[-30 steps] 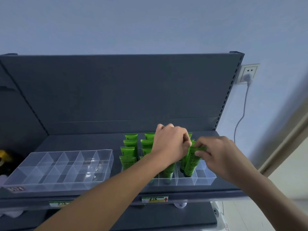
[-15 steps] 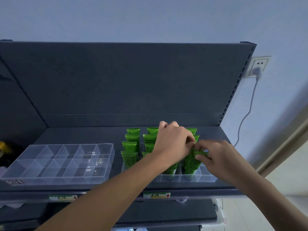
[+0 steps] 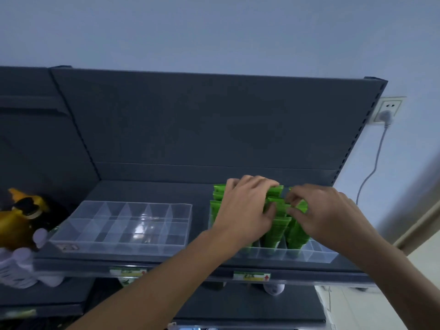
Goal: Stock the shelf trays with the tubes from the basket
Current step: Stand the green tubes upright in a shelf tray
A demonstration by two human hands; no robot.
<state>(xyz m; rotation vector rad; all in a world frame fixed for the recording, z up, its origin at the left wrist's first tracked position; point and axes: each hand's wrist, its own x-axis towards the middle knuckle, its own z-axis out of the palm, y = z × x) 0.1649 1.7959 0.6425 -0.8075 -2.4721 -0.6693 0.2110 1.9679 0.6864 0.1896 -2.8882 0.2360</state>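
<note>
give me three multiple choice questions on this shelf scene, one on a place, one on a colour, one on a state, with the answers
1. The tray with no tubes lies where from the stocked tray? A left B right C behind
2. The tubes are: A red B green C white
3. The right hand is: A hanging idle B flat and open C pinching a tube

Answers: 1 A, it lies to the stocked tray's left. 2 B, every tube in view is green. 3 C, its fingertips close on a tube's top edge.
</note>
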